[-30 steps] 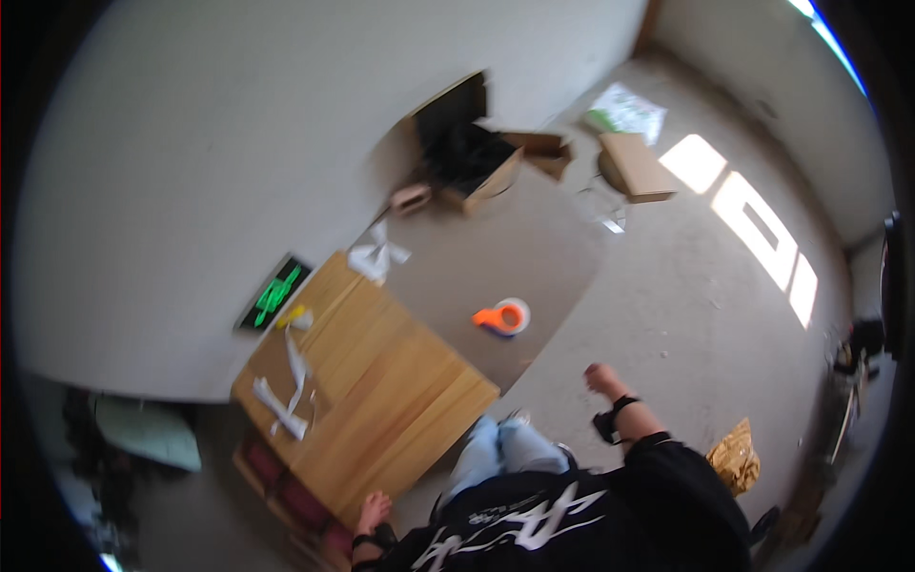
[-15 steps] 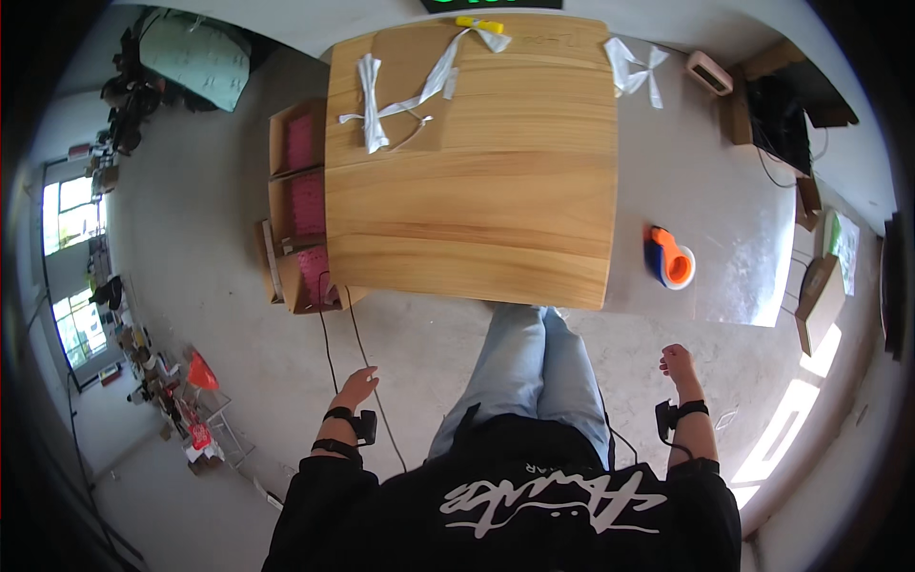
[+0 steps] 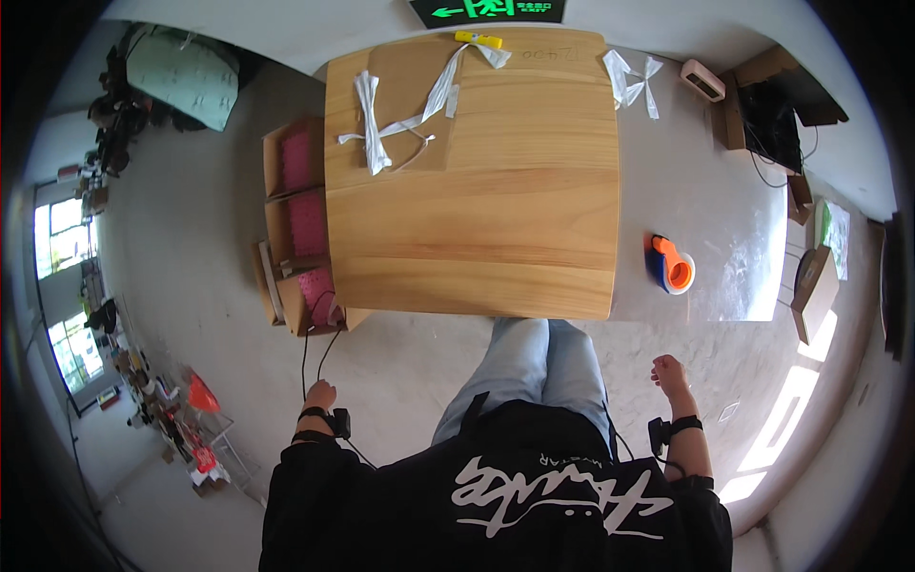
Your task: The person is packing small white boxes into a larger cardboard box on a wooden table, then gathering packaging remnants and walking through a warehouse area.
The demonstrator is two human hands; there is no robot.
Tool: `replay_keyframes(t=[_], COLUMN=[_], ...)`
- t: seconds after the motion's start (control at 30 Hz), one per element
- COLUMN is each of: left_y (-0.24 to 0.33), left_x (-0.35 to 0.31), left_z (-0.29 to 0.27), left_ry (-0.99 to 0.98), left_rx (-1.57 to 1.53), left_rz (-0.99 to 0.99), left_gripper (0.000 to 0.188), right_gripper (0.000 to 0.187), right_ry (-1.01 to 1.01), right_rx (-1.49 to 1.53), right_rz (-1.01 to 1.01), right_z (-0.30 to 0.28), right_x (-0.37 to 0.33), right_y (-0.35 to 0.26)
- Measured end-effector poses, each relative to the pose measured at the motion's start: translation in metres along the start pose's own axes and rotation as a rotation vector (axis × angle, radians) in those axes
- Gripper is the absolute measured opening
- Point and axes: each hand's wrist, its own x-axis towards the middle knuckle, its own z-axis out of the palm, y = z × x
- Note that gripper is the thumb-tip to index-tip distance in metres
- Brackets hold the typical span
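Low on the left, my left hand is closed. A thin black cable bends down to its fingers from the cardboard box with pink filling beside the table. My right hand hangs to the right of my legs, fingers curled in, and nothing shows in it. Both hands are away from the wooden table in front of me. Each wrist carries a strapped black device. On the table's far left lie a white ribbon bow on a brown sheet and a yellow object.
Right of the table, a lower grey surface holds an orange and blue tape dispenser, another white bow and a pink box-shaped device. Boxes with pink filling line the table's left side. Cardboard stands at far right.
My left hand has moved left and slightly down, and the cables by it have shifted left and bent. My right hand has dropped slightly. The view has tilted up, showing more of the green sign.
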Motion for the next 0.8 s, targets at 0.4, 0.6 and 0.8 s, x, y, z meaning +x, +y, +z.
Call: replay_keyframes(t=[0.4,0.6,0.8], left_y=[0.016,0.036,0.088], left_x=[0.103,0.096,0.093], left_z=[-0.041,0.025,0.057], left_ry=[0.043,0.052,0.277], left_rx=[-0.064,-0.174,-0.402], left_rz=[0.228,0.252,0.418], left_gripper=[0.019,0.026,0.025], right_gripper=[0.018,0.017,0.018], right_ry=[0.025,0.01,-0.021], right_rx=[-0.019,-0.07,-0.175], right_rz=[0.193,0.204,0.089], right_z=[0.009,0.01,0.001], right_x=[-0.057,-0.059,-0.028], right_y=[0.026,0.003,-0.025])
